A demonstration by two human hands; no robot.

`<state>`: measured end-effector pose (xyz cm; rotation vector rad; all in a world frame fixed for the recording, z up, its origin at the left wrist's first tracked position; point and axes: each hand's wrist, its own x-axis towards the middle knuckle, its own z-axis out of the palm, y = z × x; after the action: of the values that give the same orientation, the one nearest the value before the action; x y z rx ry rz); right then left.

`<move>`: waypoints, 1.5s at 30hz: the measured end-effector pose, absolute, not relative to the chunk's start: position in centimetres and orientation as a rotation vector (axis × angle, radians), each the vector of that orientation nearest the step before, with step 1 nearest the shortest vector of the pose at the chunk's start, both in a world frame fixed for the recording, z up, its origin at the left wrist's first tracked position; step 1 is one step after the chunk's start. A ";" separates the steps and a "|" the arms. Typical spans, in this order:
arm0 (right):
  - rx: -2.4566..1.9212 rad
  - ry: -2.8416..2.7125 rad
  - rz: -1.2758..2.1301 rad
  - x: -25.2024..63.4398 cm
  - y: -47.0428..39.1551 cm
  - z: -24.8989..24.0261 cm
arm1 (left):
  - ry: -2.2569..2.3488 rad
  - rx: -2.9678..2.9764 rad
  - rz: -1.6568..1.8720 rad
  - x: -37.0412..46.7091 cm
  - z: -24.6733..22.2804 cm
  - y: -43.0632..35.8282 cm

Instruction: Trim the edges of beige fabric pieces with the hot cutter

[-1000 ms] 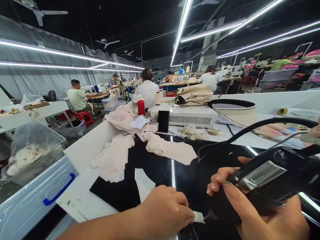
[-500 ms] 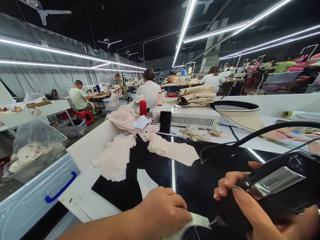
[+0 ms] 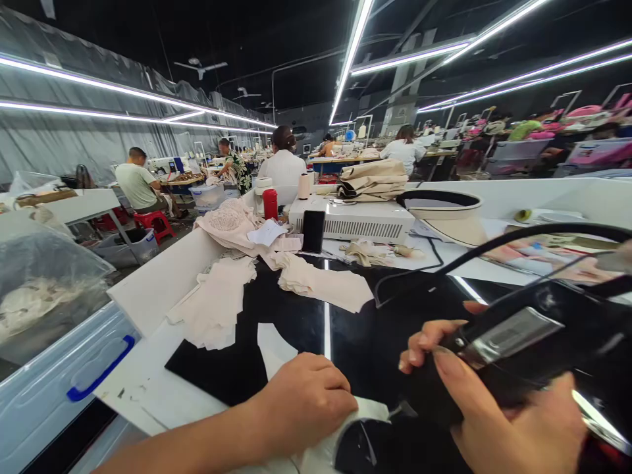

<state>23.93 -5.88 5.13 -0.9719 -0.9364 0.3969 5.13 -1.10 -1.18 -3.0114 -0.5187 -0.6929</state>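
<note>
My left hand [image 3: 309,398] is closed, its curled fingers pressing on a pale fabric piece [image 3: 372,409] at the bottom centre. My right hand [image 3: 498,401] is wrapped around a black device [image 3: 523,342] with a metal plate and a cable, at the lower right. A white piece [image 3: 275,347] lies flat on the glossy black surface [image 3: 345,336], just behind my left hand. Farther back are two stacks of pale pink fabric, one on the left [image 3: 214,303] and one in the middle [image 3: 323,283].
Behind the black surface stand a phone [image 3: 313,230], a red spool [image 3: 270,204], a white metal box [image 3: 350,220] with folded beige cloth, and a sun visor [image 3: 447,214]. A clear bin [image 3: 44,388] is at the lower left. Several people sit farther off.
The whole view has shifted, so the table and both hands appear farther left. My left hand stays on the fabric and my right hand still holds the black device.
</note>
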 end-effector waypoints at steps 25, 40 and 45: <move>-0.835 -1.014 0.471 22.5 -6.3 6.2 | -0.519 -2.928 -0.912 3.7 -1.2 -2.5; -0.787 -1.050 0.504 21.7 -5.8 6.6 | -0.558 -2.982 -0.864 4.4 -0.7 -3.9; -0.796 -1.054 0.513 21.7 -5.9 6.6 | -0.559 -2.989 -0.850 4.3 -0.9 -3.8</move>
<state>21.69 -5.88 6.55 -0.7958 -1.0535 0.5127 4.29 -3.79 -0.91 -2.9887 -0.5594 -0.8497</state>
